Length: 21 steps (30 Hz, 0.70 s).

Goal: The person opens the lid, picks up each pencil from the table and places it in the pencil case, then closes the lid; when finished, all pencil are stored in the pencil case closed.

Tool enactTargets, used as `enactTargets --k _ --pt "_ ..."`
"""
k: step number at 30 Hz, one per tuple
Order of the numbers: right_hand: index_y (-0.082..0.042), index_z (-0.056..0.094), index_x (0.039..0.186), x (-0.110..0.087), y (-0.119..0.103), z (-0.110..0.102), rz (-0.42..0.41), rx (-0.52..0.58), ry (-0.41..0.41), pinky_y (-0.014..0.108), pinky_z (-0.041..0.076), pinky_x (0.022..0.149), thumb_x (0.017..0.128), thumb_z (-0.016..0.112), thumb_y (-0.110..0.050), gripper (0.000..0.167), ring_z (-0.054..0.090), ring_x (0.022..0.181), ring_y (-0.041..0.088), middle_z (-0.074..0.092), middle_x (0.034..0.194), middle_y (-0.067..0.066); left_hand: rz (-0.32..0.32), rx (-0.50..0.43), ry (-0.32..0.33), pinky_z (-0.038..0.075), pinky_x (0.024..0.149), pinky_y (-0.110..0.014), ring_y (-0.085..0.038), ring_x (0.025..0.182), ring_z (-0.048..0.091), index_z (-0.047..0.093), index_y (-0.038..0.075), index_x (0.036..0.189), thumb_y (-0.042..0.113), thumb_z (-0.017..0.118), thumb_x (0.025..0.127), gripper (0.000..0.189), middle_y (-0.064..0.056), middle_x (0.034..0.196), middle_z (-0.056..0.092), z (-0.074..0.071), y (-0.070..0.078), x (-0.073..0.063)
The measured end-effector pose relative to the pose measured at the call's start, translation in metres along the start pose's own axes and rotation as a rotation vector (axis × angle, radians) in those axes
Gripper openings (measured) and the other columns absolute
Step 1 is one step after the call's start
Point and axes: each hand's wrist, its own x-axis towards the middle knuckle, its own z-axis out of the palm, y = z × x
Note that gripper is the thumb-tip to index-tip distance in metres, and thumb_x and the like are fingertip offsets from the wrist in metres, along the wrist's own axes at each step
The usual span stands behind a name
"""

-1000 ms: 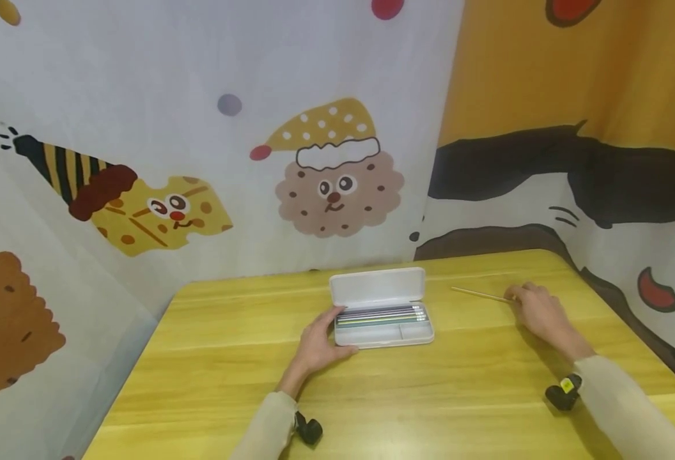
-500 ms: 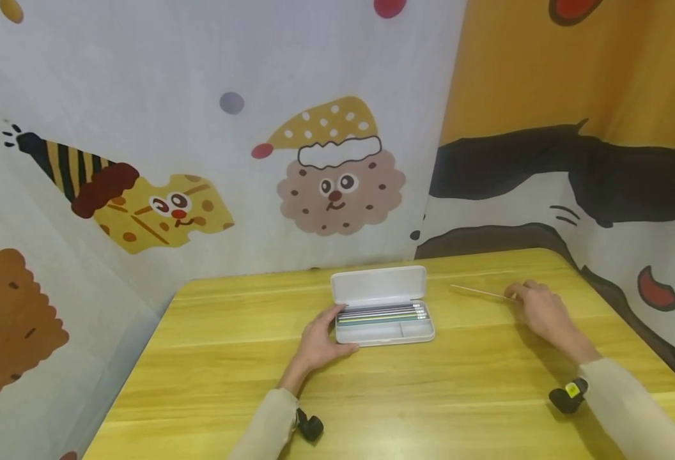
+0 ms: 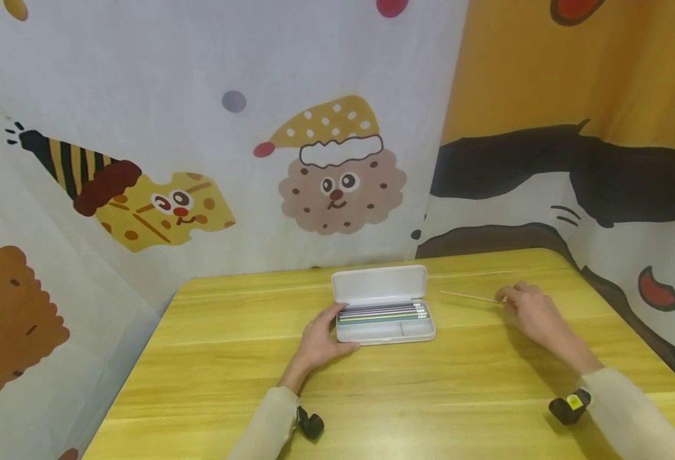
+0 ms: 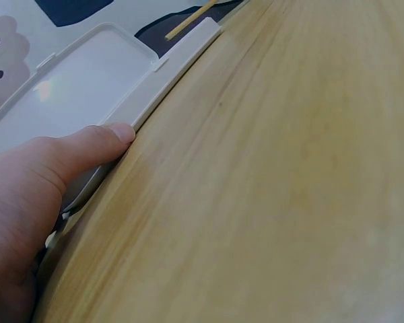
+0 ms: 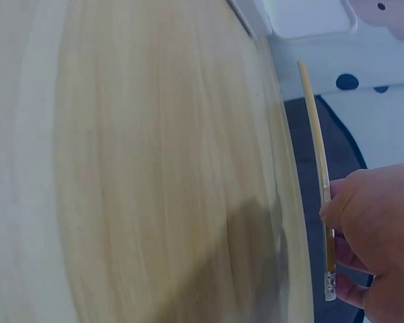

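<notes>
A white pencil case (image 3: 379,285) stands on the table with its lid raised. Several pencils (image 3: 379,315) lie side by side in its long rear compartment, eraser ends to the right. My left hand (image 3: 318,340) grips the case's left end, fingers at the back corner and thumb along the front wall, as the left wrist view also shows. To the right, my right hand (image 3: 534,314) pinches a pale wooden pencil (image 5: 315,131) between thumb and fingers. Its plain end points left toward the case; the metal band and eraser are by the palm.
The yellow wood-grain table (image 3: 245,383) reaches back to a patterned cloth (image 3: 337,51) with cartoon figures. Two smaller compartments lie along the front of the case. A black camera (image 3: 569,407) sits on the right wrist, another black camera (image 3: 310,423) on the left.
My right hand has shifted slightly left with the pencil, bringing its tip nearer the case. My left hand keeps its grip on the case.
</notes>
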Motion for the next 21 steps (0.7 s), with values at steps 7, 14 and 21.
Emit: enactTargets --k 7,14,21 --pt "-0.005 0.071 0.092 0.003 -0.016 -0.001 -0.029 0.016 0.015 0.04 0.048 0.049 0.072 0.075 0.013 0.027 0.058 0.067 0.029 0.062 0.08 0.008 -0.005 -0.006 0.007 0.037 0.11 -0.052 -0.034 0.134 0.045 0.048 0.017 0.148 0.041 0.089 0.071 0.09 -0.012 0.15 0.047 0.001 0.0 0.0" --pt "-0.007 0.072 0.09 0.008 -0.029 0.0 -0.093 0.03 0.048 0.034 0.045 0.048 0.07 0.076 0.013 0.029 0.056 0.066 0.024 0.061 0.079 0.005 0.013 -0.01 0.014 0.036 0.11 -0.051 -0.033 0.135 0.045 0.049 0.016 0.147 0.039 0.091 0.07 0.091 -0.011 0.149 0.048 0.002 -0.001 0.001" --pt "-0.007 0.072 0.09 0.02 -0.046 0.002 -0.163 0.042 0.055 0.038 0.05 0.053 0.069 0.078 0.013 0.03 0.057 0.068 0.022 0.062 0.08 0.006 0.017 -0.014 0.017 0.036 0.11 -0.052 -0.033 0.135 0.045 0.048 0.016 0.147 0.039 0.091 0.07 0.092 -0.012 0.149 0.048 0.002 -0.003 0.0"
